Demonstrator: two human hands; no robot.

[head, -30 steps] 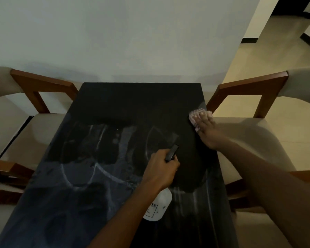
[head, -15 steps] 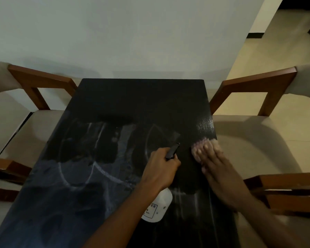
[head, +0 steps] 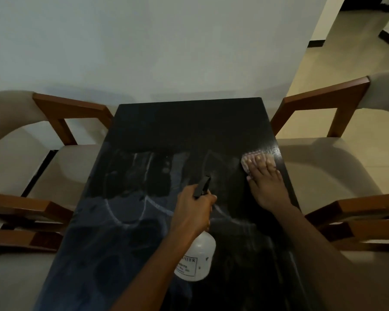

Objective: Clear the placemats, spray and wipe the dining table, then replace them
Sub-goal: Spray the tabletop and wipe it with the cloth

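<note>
A black dining table [head: 184, 124] runs away from me toward the wall, its near half streaked with pale wet swirls. My left hand [head: 194, 212] grips a white spray bottle [head: 195, 259] by its black trigger head [head: 203, 186], held over the table's middle. My right hand [head: 267, 187] lies flat near the right edge, pressing down a pinkish cloth [head: 248, 159] that peeks out beyond the fingertips. No placemats are in view.
Wooden-armed chairs with beige seats flank the table: two on the left [head: 61, 162] [head: 27, 221] and two on the right [head: 319, 158] [head: 357, 212]. A white wall [head: 166, 52] stands just behind the table's far end. Tiled floor [head: 346, 59] opens at the upper right.
My right hand with the cloth slid back toward me along the right edge, then pushed forward again. My left hand and the bottle stayed in place.
</note>
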